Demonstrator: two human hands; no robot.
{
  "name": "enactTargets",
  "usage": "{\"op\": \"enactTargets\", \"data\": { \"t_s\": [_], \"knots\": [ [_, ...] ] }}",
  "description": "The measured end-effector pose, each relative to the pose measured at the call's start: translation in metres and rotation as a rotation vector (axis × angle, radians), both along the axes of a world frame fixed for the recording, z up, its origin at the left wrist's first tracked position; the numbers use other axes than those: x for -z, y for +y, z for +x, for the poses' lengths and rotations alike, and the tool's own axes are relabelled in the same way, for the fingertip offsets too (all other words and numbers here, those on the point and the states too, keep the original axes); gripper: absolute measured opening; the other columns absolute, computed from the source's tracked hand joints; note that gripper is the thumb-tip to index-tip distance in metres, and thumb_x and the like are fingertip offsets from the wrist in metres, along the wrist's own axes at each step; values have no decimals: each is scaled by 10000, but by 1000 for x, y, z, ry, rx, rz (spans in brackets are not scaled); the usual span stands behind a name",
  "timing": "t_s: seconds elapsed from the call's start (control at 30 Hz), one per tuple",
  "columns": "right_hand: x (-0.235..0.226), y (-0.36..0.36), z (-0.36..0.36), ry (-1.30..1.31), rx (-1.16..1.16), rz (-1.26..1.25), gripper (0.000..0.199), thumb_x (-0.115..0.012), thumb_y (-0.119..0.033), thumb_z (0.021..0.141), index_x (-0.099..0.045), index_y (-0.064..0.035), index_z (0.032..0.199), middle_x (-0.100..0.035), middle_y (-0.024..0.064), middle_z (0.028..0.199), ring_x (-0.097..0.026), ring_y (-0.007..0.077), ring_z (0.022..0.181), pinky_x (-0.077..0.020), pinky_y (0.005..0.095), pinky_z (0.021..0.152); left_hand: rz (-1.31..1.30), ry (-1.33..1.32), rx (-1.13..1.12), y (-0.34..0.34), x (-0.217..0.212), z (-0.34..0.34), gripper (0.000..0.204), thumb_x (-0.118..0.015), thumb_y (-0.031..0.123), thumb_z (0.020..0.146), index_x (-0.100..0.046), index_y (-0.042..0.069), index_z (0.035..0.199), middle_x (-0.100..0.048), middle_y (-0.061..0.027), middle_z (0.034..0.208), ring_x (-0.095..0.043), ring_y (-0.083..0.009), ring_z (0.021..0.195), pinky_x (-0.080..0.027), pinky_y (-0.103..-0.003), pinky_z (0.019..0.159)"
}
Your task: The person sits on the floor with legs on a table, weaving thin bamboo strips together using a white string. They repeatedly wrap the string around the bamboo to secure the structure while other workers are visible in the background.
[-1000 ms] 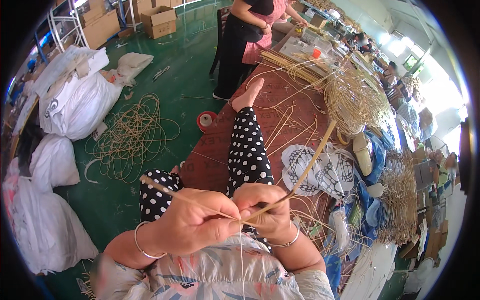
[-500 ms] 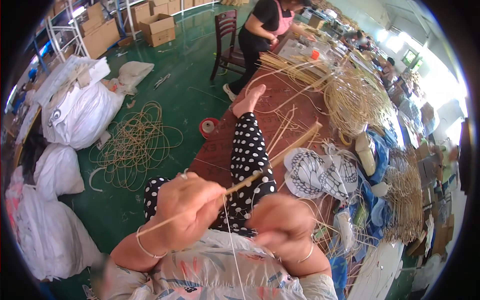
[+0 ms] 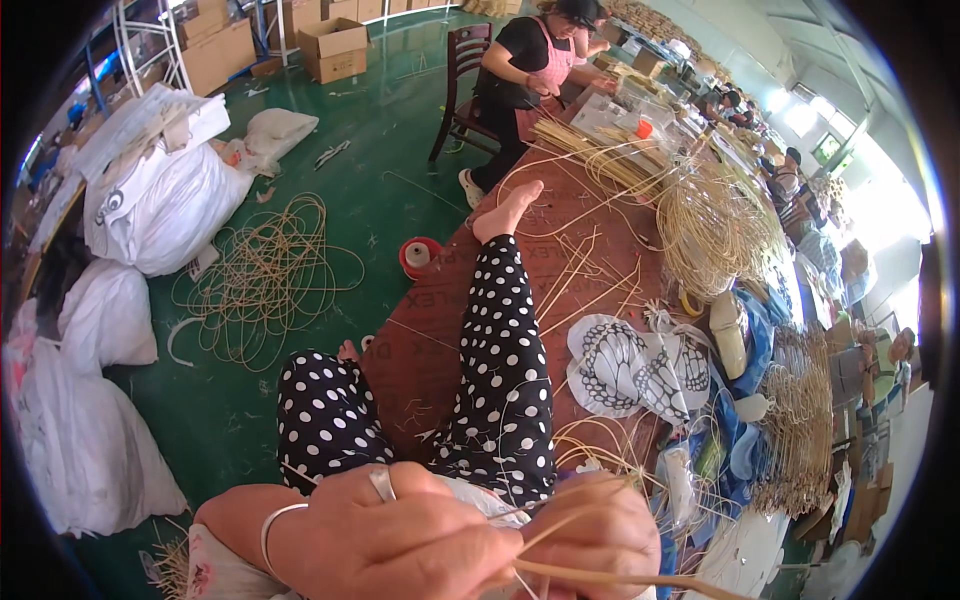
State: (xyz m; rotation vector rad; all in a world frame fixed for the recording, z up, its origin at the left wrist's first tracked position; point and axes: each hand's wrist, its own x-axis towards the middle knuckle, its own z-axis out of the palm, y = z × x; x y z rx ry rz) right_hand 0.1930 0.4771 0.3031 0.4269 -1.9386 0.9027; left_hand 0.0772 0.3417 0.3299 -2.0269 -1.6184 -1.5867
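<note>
At the bottom centre of the frame my left hand (image 3: 400, 530) is closed to a pinch, thumb and forefinger meeting on a pale cane strip (image 3: 630, 578) that runs off toward the lower right. My right hand (image 3: 600, 530) is curled just beside it, behind the strip; whether it grips anything, I cannot tell. A thin pale thread (image 3: 527, 584) shows by my left fingertips, so I judge I am binding the cane at that spot. The next move calls for a firm left pinch while my right fingers find the thread and draw it tight, without the strip twisting.

My left fingers cover most of the binding, my right hand is blurred, and the lower edge cuts off the strip's far end. On the red tabletop (image 3: 610, 225), upper right of centre, the looped cane bundle (image 3: 705, 225) is too tangled for me to count its strands.
</note>
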Motion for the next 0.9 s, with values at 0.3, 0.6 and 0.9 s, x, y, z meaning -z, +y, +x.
{"op": "enactTargets", "data": {
  "t_s": [0.3,0.6,0.9],
  "knots": [
    [38,7,-35,-185,-2,-209,202,-627,59,632,-563,-26,803,-588,95,691,-576,223,581,-451,290,511,16,43,-267,18,40,-13,179,-639,32,631,-566,15,794,-525,-58,596,-485,-205,477,-371,-291,438],
    [31,14,-32,-491,-121,-281,133,-673,7,665,-556,-20,722,-570,78,672,-546,189,575,-429,280,513,-4,104,-339,25,56,-33,158,-626,7,625,-546,20,760,-491,-43,560,-441,-200,447,-349,-294,434],
    [-12,-14,-14,-350,-1425,-1241,354,-455,-257,886,-597,40,757,-542,118,562,-521,204,445,-401,297,397,76,139,-154,5,16,-10,227,-621,11,568,-570,-8,788,-548,-46,607,-520,-143,477,-426,-235,441]
  ]
}}
